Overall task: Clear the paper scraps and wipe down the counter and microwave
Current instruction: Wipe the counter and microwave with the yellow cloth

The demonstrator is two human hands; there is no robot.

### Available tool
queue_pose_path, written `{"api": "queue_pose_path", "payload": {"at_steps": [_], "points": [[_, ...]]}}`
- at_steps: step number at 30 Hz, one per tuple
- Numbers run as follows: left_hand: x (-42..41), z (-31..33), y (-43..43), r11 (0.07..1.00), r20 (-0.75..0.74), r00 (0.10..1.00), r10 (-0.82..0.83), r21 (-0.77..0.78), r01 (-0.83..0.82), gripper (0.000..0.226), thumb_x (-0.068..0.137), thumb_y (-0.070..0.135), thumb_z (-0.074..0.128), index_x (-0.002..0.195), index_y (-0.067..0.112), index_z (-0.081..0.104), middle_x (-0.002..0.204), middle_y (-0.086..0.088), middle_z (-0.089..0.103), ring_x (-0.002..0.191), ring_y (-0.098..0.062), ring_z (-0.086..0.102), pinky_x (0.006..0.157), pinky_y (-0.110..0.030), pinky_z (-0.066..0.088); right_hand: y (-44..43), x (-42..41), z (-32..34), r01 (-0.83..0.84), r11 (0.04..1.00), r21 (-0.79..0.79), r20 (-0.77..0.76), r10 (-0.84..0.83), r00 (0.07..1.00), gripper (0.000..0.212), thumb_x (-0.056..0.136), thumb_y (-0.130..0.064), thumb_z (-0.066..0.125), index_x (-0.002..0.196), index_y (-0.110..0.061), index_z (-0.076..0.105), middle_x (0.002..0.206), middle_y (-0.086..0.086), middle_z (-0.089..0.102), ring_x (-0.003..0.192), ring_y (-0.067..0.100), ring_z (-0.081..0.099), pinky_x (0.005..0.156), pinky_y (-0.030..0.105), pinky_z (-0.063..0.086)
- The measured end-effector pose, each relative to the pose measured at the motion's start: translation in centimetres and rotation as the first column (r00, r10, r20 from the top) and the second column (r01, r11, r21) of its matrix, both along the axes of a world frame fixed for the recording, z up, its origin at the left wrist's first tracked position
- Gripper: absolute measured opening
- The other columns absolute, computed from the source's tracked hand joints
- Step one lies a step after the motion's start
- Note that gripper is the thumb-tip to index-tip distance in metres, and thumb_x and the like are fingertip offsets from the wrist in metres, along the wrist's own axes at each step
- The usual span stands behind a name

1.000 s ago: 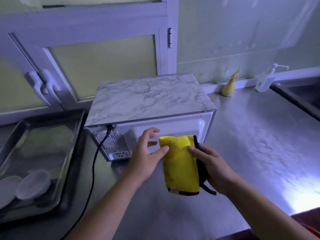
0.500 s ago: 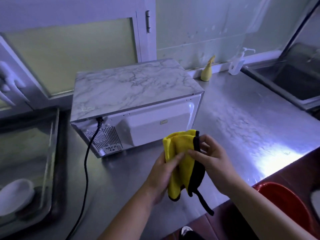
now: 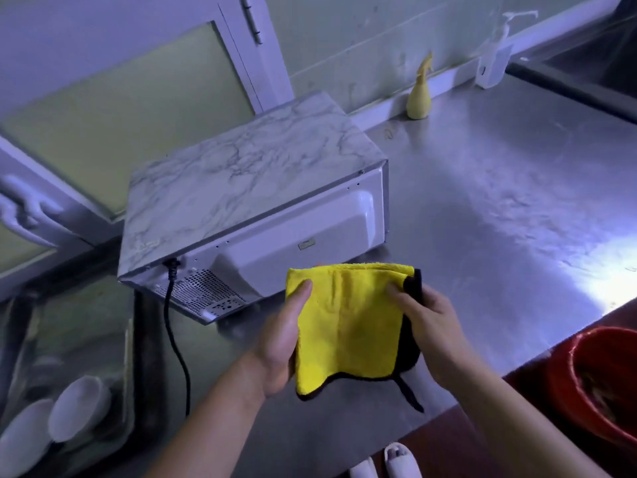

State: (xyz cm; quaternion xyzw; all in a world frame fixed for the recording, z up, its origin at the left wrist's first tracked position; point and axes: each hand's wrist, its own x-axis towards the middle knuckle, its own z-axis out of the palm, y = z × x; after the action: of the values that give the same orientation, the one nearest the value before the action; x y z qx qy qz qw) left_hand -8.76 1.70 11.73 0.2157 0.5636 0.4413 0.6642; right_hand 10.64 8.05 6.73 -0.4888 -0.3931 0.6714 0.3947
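Note:
A yellow cloth with a black edge (image 3: 348, 326) is spread between both hands above the steel counter (image 3: 499, 208). My left hand (image 3: 281, 343) grips its left side, thumb on top. My right hand (image 3: 431, 322) pinches its right, black-edged side. A black loop dangles from the cloth's lower corner. The microwave (image 3: 248, 191), with a marble-pattern top, stands just behind the cloth with its white back and vent grille facing me. No paper scraps show on the counter.
A black power cord (image 3: 175, 343) runs down from the microwave's back. A steel tray (image 3: 129, 381) with white bowls (image 3: 77, 408) lies at left. A yellow spray bottle (image 3: 418, 98) and pump dispenser (image 3: 493, 60) stand by the wall. A sink (image 3: 593, 60) sits far right; a red bucket (image 3: 599, 381) below.
The cloth, folded narrow before, is now opened out flat between both hands. My view has swung right and down, showing the red bucket and counter edge.

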Motion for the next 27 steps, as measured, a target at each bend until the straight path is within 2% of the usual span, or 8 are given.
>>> {"api": "queue_pose_path", "payload": {"at_steps": [2, 5, 9, 13, 16, 21, 24, 27], "points": [[1.2, 0.3, 0.9, 0.999, -0.191, 0.981, 0.038, 0.039, -0.031, 0.060, 0.087, 0.062, 0.051, 0.133, 0.025, 0.060, 0.128, -0.001, 0.068, 0.119, -0.017, 0.064, 0.106, -0.044, 0.045, -0.2, -1.1, -0.4, -0.003, 0.989, 0.147, 0.011, 0.001, 1.000, 0.014, 0.090, -0.042, 0.063, 0.087, -0.032, 0.073, 0.074, -0.013, 0.064, 0.073, 0.004, 0.057, 0.066, 0.027, 0.051], [4.6, 0.2, 2.1, 0.986, -0.527, 0.848, 0.055, 0.161, 0.036, 0.049, 0.082, 0.073, 0.050, 0.126, 0.050, 0.052, 0.127, 0.015, 0.062, 0.123, -0.008, 0.056, 0.109, -0.044, 0.041, -1.4, -3.6, -0.8, -0.206, 0.974, 0.094, -0.269, 0.225, 0.937, 0.037, 0.094, -0.059, 0.054, 0.125, -0.041, 0.065, 0.122, -0.004, 0.071, 0.114, 0.007, 0.063, 0.096, 0.041, 0.054], [7.2, 0.2, 2.9, 0.986, -0.581, 0.813, -0.040, 0.108, 0.125, 0.081, 0.073, 0.084, 0.044, 0.145, 0.047, 0.030, 0.152, 0.024, 0.032, 0.146, -0.002, 0.023, 0.121, -0.044, 0.021, -2.7, -4.8, -1.7, -0.349, 0.937, 0.011, -0.577, 0.291, 0.764, 0.056, 0.098, -0.056, 0.053, 0.149, -0.036, 0.042, 0.153, -0.015, 0.044, 0.144, 0.007, 0.037, 0.118, 0.038, 0.031], [4.2, 2.8, 3.4, 0.939, -0.440, 0.839, -0.319, -0.028, 0.342, 0.067, 0.084, 0.077, 0.041, 0.144, 0.047, 0.041, 0.143, 0.027, 0.048, 0.131, 0.003, 0.046, 0.108, -0.042, 0.043, -0.7, -1.9, -2.2, -0.211, 0.940, -0.269, -0.480, 0.059, 0.875, 0.057, 0.082, -0.037, 0.078, 0.131, -0.016, 0.060, 0.119, 0.010, 0.073, 0.105, 0.033, 0.071, 0.074, 0.045, 0.061], [0.8, 5.5, 6.0, 0.954, -0.685, 0.700, -0.202, 0.023, 0.297, 0.043, 0.086, 0.060, 0.051, 0.126, 0.046, 0.059, 0.135, 0.019, 0.058, 0.120, 0.005, 0.053, 0.105, -0.033, 0.045, 1.3, -1.2, -2.2, -0.026, 0.942, -0.334, -0.374, -0.107, 0.921, 0.028, 0.095, -0.027, 0.066, 0.121, -0.018, 0.064, 0.102, 0.005, 0.078, 0.088, 0.027, 0.076, 0.059, 0.039, 0.060], [-7.5, 7.6, 13.6, 0.942, -0.976, 0.218, 0.010, 0.082, 0.324, 0.043, 0.099, 0.045, 0.049, 0.141, 0.037, 0.050, 0.148, 0.008, 0.049, 0.138, -0.014, 0.042, 0.109, -0.030, 0.034, 6.0, -3.4, 0.9, 0.252, 0.938, 0.239, -0.177, -0.213, 0.961, 0.040, 0.094, -0.028, 0.055, 0.130, -0.047, 0.057, 0.116, -0.005, 0.071, 0.072, 0.017, 0.062, 0.064, 0.030, 0.052], [-12.3, 5.9, 16.8, 0.968, -0.992, -0.071, -0.105, -0.119, 0.222, 0.058, 0.101, 0.048, 0.040, 0.154, 0.028, 0.028, 0.164, -0.004, 0.022, 0.150, -0.026, 0.019, 0.121, -0.040, 0.017, 9.7, -5.5, 1.8, 0.142, 0.729, 0.669, 0.053, -0.238, 0.970, 0.059, 0.092, -0.021, 0.059, 0.147, -0.035, 0.043, 0.154, -0.007, 0.042, 0.141, 0.017, 0.041, 0.107, 0.020, 0.037], [-14.6, 3.8, 17.4, 0.974, -0.975, -0.152, -0.160, -0.181, 0.133, 0.062, 0.096, 0.062, 0.027, 0.153, 0.041, 0.021, 0.166, 0.001, 0.014, 0.151, -0.026, 0.012, 0.121, -0.050, 0.009, 13.5, -7.3, 1.3, -0.219, 0.587, 0.779, 0.458, -0.295, 0.839, 0.082, 0.086, -0.029, 0.069, 0.155, -0.035, 0.026, 0.166, -0.003, 0.020, 0.155, 0.017, 0.008, 0.120, 0.042, 0.018]]}}
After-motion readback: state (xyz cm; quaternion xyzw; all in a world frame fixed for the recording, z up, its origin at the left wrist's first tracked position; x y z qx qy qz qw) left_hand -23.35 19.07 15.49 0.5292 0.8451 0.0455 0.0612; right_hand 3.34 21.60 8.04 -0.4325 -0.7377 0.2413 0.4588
